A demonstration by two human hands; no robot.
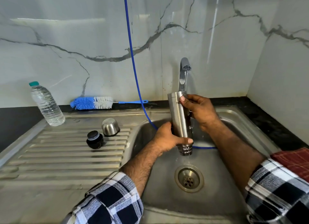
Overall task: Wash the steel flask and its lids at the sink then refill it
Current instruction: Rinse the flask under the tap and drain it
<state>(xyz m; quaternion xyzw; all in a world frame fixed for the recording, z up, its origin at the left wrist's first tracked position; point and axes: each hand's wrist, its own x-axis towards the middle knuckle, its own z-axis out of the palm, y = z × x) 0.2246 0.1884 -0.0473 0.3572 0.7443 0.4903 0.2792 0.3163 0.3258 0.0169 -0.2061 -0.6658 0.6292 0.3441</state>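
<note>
The steel flask [179,118] is held upside down over the sink [260,136] under the running tap [184,68]; the left hand [167,138] grips its neck, the right hand [199,110] its base; wet steel probably slips, so both ends seem wise holds.

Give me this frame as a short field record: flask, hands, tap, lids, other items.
flask: steel flask held upside down over the sink, mouth down
hands: left hand grips its lower end; right hand grips its upper end
tap: tap running
lids: steel cup lid and black stopper on the draining board
other: bottle brush, plastic water bottle, blue hose
</note>
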